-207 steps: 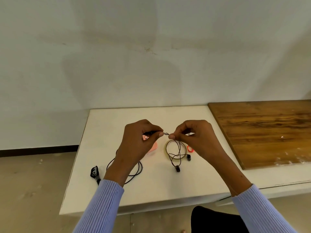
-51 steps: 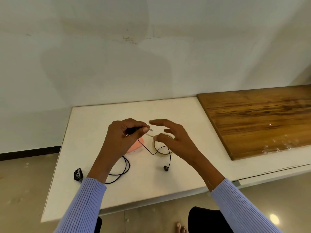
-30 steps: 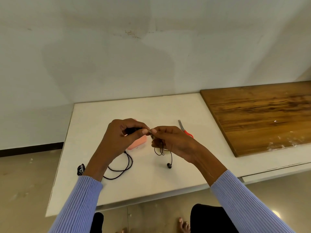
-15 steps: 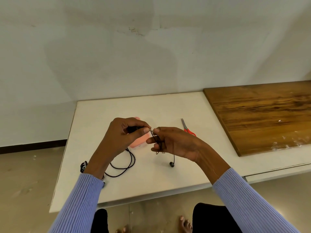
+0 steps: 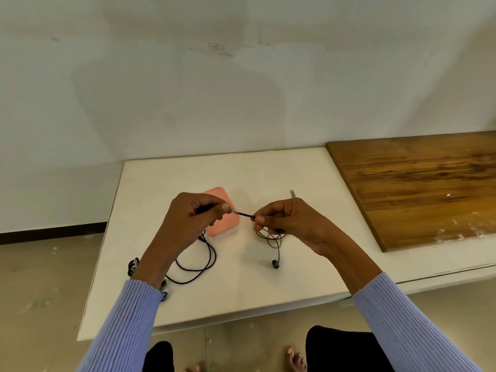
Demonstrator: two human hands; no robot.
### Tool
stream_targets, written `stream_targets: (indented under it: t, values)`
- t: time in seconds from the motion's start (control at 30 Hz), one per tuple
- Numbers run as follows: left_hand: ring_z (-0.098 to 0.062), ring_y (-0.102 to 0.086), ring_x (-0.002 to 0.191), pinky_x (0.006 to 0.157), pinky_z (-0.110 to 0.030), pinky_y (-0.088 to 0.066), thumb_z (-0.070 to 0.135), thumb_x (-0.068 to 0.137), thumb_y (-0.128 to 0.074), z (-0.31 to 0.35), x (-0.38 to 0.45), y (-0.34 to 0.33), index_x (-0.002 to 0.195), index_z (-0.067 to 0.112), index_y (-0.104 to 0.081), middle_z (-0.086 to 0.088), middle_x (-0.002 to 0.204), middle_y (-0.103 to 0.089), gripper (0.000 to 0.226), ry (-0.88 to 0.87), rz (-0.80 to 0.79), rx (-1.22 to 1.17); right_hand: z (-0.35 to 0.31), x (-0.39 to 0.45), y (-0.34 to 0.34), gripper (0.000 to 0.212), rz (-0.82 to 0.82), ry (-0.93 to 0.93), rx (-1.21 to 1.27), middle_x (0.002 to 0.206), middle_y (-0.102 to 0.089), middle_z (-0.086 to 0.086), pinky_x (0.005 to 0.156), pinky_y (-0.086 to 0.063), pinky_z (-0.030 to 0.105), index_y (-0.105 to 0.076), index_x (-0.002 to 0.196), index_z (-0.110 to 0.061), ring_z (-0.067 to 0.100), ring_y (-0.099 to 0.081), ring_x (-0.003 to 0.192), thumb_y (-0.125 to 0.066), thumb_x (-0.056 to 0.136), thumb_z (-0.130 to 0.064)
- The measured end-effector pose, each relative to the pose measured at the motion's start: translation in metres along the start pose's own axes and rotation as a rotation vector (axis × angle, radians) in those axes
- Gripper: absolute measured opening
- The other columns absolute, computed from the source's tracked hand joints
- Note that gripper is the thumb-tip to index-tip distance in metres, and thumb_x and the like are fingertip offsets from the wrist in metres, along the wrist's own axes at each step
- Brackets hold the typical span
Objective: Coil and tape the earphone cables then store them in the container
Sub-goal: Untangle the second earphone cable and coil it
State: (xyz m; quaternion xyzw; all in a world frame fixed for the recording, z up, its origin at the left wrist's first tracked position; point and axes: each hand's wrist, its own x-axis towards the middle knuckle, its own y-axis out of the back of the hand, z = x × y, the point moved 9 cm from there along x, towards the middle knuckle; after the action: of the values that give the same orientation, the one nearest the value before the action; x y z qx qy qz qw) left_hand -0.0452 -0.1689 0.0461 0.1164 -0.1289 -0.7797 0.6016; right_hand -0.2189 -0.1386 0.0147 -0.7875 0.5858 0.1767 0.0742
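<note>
My left hand [image 5: 193, 218] pinches the plug end of a black earphone cable [image 5: 245, 214], and my right hand [image 5: 287, 221] pinches the same cable a short way along, so a taut stretch runs between them above the white table [image 5: 241, 288]. Small loops of the cable hang below my right hand, ending in an earbud [image 5: 275, 263] on the table. A tape roll [image 5: 271, 238] lies under those loops, mostly hidden. The pink container [image 5: 222, 210] sits behind my left hand.
A second black cable [image 5: 198, 260] lies looped on the table under my left wrist, with a coiled black bundle [image 5: 133, 266] at the table's left edge. Scissor tips [image 5: 293, 193] show behind my right hand. A wooden board [image 5: 418, 186] covers the right side.
My hands have drawn apart, stretching a short length of cable between them. My right hand moved right, and the loops now hang below it.
</note>
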Motion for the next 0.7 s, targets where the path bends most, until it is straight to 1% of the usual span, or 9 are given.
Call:
stream_targets:
  t: [0.07,0.17,0.23,0.27,0.33,0.37,0.47,0.57,0.7]
  values:
    - [-0.012,-0.056,0.059,0.067,-0.033,-0.048,0.014,0.085,-0.066,-0.005,0.001,0.001,0.078,0.019,-0.077,-0.004,0.065,-0.067,0.014,0.016,0.006,-0.003,0.002,-0.003,0.010,0.010,0.041,-0.007,-0.021,0.079,-0.072,-0.001,0.065,-0.045,0.016,-0.072,0.090,-0.010,0.007,-0.058,0.071,-0.070,0.081,-0.012]
    - [-0.012,-0.057,0.060,0.066,-0.034,-0.049,0.016,0.085,-0.066,-0.009,0.002,0.001,0.078,0.018,-0.076,-0.010,0.071,-0.069,0.013,0.020,0.014,-0.010,0.004,-0.008,0.030,0.014,0.121,-0.037,-0.046,0.068,-0.070,-0.008,0.051,-0.040,0.010,-0.070,0.091,-0.006,-0.002,-0.057,0.057,-0.073,0.077,-0.006]
    - [-0.010,-0.057,0.060,0.065,-0.029,-0.048,0.016,0.086,-0.065,-0.008,0.002,0.002,0.079,0.015,-0.076,-0.012,0.070,-0.068,0.012,0.011,0.027,-0.022,0.006,-0.009,0.036,0.016,0.130,-0.047,-0.030,0.067,-0.069,-0.009,0.051,-0.040,0.011,-0.070,0.092,-0.006,0.000,-0.055,0.057,-0.073,0.077,-0.007]
    - [-0.009,-0.057,0.060,0.065,-0.027,-0.048,0.016,0.086,-0.065,-0.008,0.002,0.003,0.079,0.014,-0.075,-0.012,0.070,-0.067,0.012,0.007,0.032,-0.033,0.007,-0.009,0.037,0.017,0.125,-0.051,-0.025,0.068,-0.069,-0.010,0.053,-0.039,0.012,-0.071,0.093,-0.007,0.000,-0.053,0.058,-0.073,0.077,-0.011]
    - [-0.010,-0.057,0.060,0.065,-0.028,-0.048,0.015,0.086,-0.065,-0.007,0.003,0.004,0.079,0.015,-0.075,-0.011,0.069,-0.067,0.012,0.000,0.043,-0.040,0.007,-0.009,0.036,0.018,0.124,-0.059,-0.033,0.067,-0.064,-0.012,0.052,-0.036,0.012,-0.073,0.094,-0.011,0.000,-0.047,0.057,-0.071,0.079,-0.021]
    - [-0.011,-0.057,0.061,0.066,-0.029,-0.048,0.014,0.086,-0.065,-0.008,0.003,0.004,0.079,0.015,-0.075,-0.011,0.068,-0.067,0.012,-0.003,0.050,-0.042,0.007,-0.008,0.035,0.018,0.128,-0.058,-0.035,0.064,-0.062,-0.014,0.050,-0.035,0.011,-0.074,0.095,-0.011,-0.001,-0.045,0.055,-0.069,0.081,-0.023]
    - [-0.012,-0.057,0.061,0.066,-0.030,-0.048,0.013,0.086,-0.065,-0.009,0.004,0.004,0.078,0.016,-0.075,-0.010,0.068,-0.067,0.013,-0.005,0.070,-0.047,0.007,-0.008,0.033,0.018,0.122,-0.048,-0.051,0.055,-0.061,-0.019,0.046,-0.034,0.007,-0.071,0.097,-0.004,-0.006,-0.047,0.050,-0.065,0.085,-0.017]
    - [-0.012,-0.058,0.062,0.067,-0.031,-0.048,0.014,0.086,-0.065,-0.010,0.004,0.004,0.079,0.016,-0.075,-0.009,0.070,-0.068,0.012,-0.004,0.078,-0.034,0.007,-0.008,0.034,0.017,0.127,-0.040,-0.100,0.057,-0.063,-0.021,0.049,-0.036,0.007,-0.071,0.097,-0.006,-0.009,-0.050,0.052,-0.066,0.085,-0.016]
    - [-0.007,-0.058,0.061,0.068,-0.030,-0.048,0.013,0.086,-0.065,-0.013,0.004,0.005,0.081,0.017,-0.075,-0.006,0.071,-0.069,0.012,-0.006,0.078,-0.038,0.010,-0.006,0.037,0.018,0.145,-0.057,-0.115,0.066,-0.068,-0.021,0.060,-0.039,0.012,-0.073,0.098,-0.009,-0.009,-0.055,0.060,-0.069,0.082,-0.017]
